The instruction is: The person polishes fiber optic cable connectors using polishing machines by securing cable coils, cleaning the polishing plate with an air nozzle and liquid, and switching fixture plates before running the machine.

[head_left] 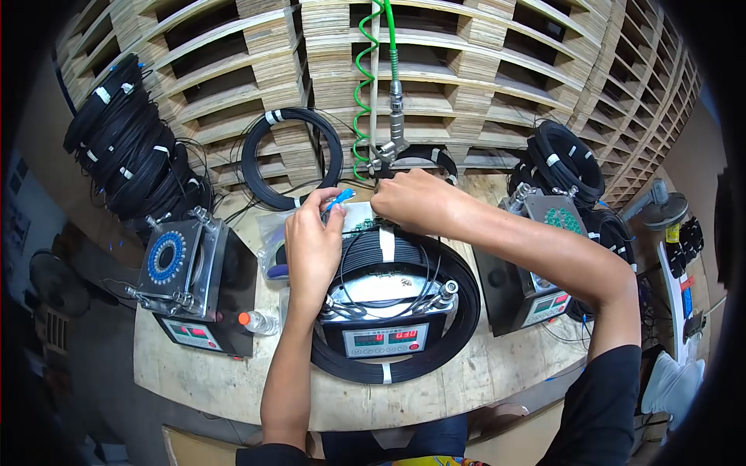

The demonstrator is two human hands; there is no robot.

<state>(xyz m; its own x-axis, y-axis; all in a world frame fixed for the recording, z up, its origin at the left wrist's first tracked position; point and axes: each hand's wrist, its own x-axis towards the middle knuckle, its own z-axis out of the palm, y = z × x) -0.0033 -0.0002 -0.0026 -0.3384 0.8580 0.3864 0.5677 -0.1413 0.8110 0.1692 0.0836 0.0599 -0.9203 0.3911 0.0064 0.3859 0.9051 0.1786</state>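
Thumb and fingers of left hand [313,241] pinch small blue piece [339,199], held up above the far part of a black cable coil [464,311]. Right hand [416,200] just right of it, knuckles up, fingers curled; can't tell what it grips, fingertips hidden. Coil lies around centre machine [385,342], red digits lit. Wooden table [194,380] also carries left machine [164,259] with blue ring, right machine [562,219] with green bits, orange-capped bottle [262,322]. Behind: stacked pallets [342,46], hanging green hose [364,78]. Tall cable pile [128,147] far left.
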